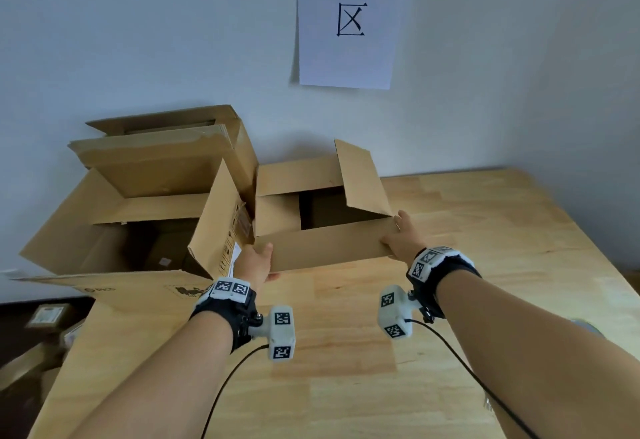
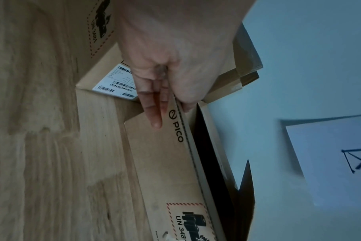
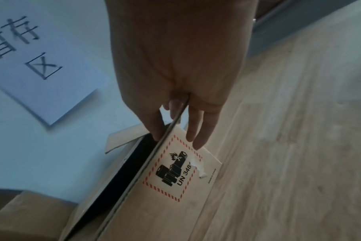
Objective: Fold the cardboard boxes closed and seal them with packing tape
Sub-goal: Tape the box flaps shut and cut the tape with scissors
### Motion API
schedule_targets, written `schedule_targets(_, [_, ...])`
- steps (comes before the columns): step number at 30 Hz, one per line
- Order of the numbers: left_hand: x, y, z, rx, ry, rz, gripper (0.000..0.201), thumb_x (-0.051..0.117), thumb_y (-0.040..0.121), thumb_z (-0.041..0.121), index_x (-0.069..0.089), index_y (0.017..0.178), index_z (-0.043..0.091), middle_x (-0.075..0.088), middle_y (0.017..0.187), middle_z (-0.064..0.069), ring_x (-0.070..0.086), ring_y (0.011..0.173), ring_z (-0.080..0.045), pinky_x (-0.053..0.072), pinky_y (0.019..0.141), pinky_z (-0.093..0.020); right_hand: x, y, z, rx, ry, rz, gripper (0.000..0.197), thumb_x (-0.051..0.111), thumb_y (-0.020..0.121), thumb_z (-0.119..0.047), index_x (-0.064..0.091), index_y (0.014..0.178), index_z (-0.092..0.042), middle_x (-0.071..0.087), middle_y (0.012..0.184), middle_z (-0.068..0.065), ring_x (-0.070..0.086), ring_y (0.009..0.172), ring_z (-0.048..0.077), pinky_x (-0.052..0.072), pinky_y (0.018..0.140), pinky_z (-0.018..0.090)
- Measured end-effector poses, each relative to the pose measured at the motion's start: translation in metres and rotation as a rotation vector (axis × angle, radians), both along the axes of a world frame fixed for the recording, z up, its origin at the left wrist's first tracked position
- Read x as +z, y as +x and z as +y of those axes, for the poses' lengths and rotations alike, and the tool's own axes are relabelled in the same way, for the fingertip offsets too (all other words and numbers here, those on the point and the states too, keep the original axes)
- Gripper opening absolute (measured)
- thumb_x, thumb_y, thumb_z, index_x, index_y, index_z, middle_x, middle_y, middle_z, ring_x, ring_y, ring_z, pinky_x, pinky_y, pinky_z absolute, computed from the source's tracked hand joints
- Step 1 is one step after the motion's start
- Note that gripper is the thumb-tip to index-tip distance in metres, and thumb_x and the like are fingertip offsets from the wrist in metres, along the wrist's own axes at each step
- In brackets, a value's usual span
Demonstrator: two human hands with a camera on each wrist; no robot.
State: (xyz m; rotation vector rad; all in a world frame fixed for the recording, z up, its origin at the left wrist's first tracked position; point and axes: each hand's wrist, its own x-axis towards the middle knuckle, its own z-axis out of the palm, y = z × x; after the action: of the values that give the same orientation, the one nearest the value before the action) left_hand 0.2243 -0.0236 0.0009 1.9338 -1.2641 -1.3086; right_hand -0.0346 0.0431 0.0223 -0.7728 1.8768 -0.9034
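Observation:
A small open cardboard box (image 1: 277,216) stands on the wooden table (image 1: 485,265) against the wall, its right flap raised. Its long near flap (image 1: 329,248) is held at both ends. My left hand (image 1: 259,262) pinches the left end; in the left wrist view the fingers (image 2: 155,114) lie on the printed outer face of the flap (image 2: 165,163) and the thumb sits on the inner side. My right hand (image 1: 398,230) pinches the right end, with fingers (image 3: 198,135) beside the battery warning label (image 3: 173,172) and the thumb on the inside.
A larger open box (image 1: 104,223) sits close on the left, with its flap (image 1: 221,216) up against the small box. Another box (image 1: 166,137) stands behind it. A paper sign (image 1: 349,19) hangs on the wall. Bare table lies to the right and in front.

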Motion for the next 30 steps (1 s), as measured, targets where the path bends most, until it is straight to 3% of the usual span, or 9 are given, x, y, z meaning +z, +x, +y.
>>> schedule_targets(4, [0.004, 0.002, -0.012, -0.007, -0.011, -0.038, 0.040, 0.048, 0.098, 0.030, 0.049, 0.125, 0.001, 0.056, 0.122, -0.016, 0.062, 0.100, -0.032, 0.059, 0.070, -0.040, 0.008, 0.001, -0.018, 0.121, 0.040, 0.259, 0.058, 0.050, 0.086, 0.000, 0.037, 0.139, -0.018, 0.047, 0.134, 0.015, 0.053, 0.111, 0.031, 0.046, 0.082, 0.034])
schedule_targets(7, [0.006, 0.000, -0.021, -0.040, -0.028, -0.070, 0.038, 0.047, 0.099, 0.030, 0.048, 0.123, 0.001, 0.055, 0.123, -0.016, 0.060, 0.103, -0.033, 0.059, 0.069, -0.040, 0.016, 0.003, -0.029, 0.316, 0.116, 0.471, 0.038, 0.038, 0.095, -0.007, 0.054, 0.128, -0.016, 0.040, 0.139, 0.014, 0.045, 0.122, 0.029, 0.039, 0.094, 0.030])
schedule_targets(11, [0.004, 0.000, -0.030, -0.104, -0.047, -0.130, 0.042, 0.046, 0.099, 0.031, 0.045, 0.127, 0.000, 0.054, 0.123, -0.017, 0.061, 0.100, -0.034, 0.058, 0.073, -0.043, 0.010, 0.003, -0.040, 0.442, 0.246, 0.542, 0.051, 0.029, 0.099, -0.009, 0.025, 0.149, -0.022, 0.011, 0.155, 0.018, 0.029, 0.137, 0.036, 0.026, 0.109, 0.037])
schedule_targets(13, [0.001, 0.001, -0.032, -0.124, -0.065, -0.151, 0.041, 0.046, 0.099, 0.031, 0.045, 0.127, 0.001, 0.054, 0.123, -0.016, 0.060, 0.100, -0.033, 0.059, 0.068, -0.039, 0.005, 0.004, -0.045, 0.318, 0.289, 0.593, 0.060, 0.027, 0.098, -0.004, 0.004, 0.151, -0.020, 0.004, 0.157, 0.015, 0.028, 0.138, 0.037, 0.026, 0.112, 0.041])
schedule_targets(14, [-0.001, 0.001, -0.034, -0.129, -0.074, -0.162, 0.040, 0.046, 0.099, 0.031, 0.046, 0.127, 0.002, 0.054, 0.123, -0.015, 0.060, 0.100, -0.032, 0.059, 0.066, -0.036, 0.005, 0.003, -0.047, 0.230, 0.289, 0.588, 0.062, 0.028, 0.098, -0.003, -0.002, 0.151, -0.017, 0.011, 0.156, 0.015, 0.029, 0.138, 0.034, 0.025, 0.113, 0.040])
schedule_targets(17, [-0.003, 0.002, -0.037, -0.145, -0.092, -0.228, 0.045, 0.046, 0.099, 0.033, 0.045, 0.131, 0.001, 0.054, 0.127, -0.013, 0.060, 0.102, -0.030, 0.058, 0.071, -0.035, 0.002, -0.005, -0.048, 0.083, 0.260, 0.440, 0.065, 0.037, 0.098, -0.009, -0.002, 0.149, -0.006, 0.031, 0.146, 0.023, 0.037, 0.132, 0.036, 0.029, 0.107, 0.042])
schedule_targets(21, [-0.004, 0.001, -0.042, -0.246, -0.141, -0.498, 0.051, 0.049, 0.097, 0.031, 0.038, 0.139, 0.004, 0.046, 0.140, -0.015, 0.047, 0.125, -0.032, 0.041, 0.101, -0.041, -0.007, -0.017, -0.052, 0.105, 0.312, 0.351, 0.072, 0.049, 0.092, -0.020, 0.006, 0.148, -0.003, 0.028, 0.147, 0.024, 0.033, 0.132, 0.040, 0.030, 0.107, 0.047])
schedule_targets(26, [0.012, -0.010, -0.052, -0.657, -0.237, -0.680, 0.069, 0.054, 0.096, 0.021, 0.015, 0.152, 0.019, -0.001, 0.160, -0.003, 0.019, 0.144, -0.023, 0.028, 0.111, -0.035, -0.013, -0.020, -0.057, 0.159, 0.377, 0.331, 0.083, 0.064, 0.085, -0.034, 0.018, 0.145, 0.001, 0.032, 0.145, 0.023, 0.037, 0.130, 0.040, 0.033, 0.107, 0.047])
schedule_targets(30, [0.023, -0.028, -0.069, -0.937, -0.110, -0.949, 0.075, 0.060, 0.092, 0.027, 0.015, 0.151, 0.027, -0.004, 0.160, 0.001, 0.009, 0.146, -0.030, 0.020, 0.116, -0.048, -0.013, -0.021, -0.063, 0.277, 0.462, 0.390, 0.072, 0.055, 0.090, -0.043, 0.029, 0.141, 0.001, 0.055, 0.121, 0.014, 0.051, 0.088, 0.026, 0.042, 0.077, 0.032])
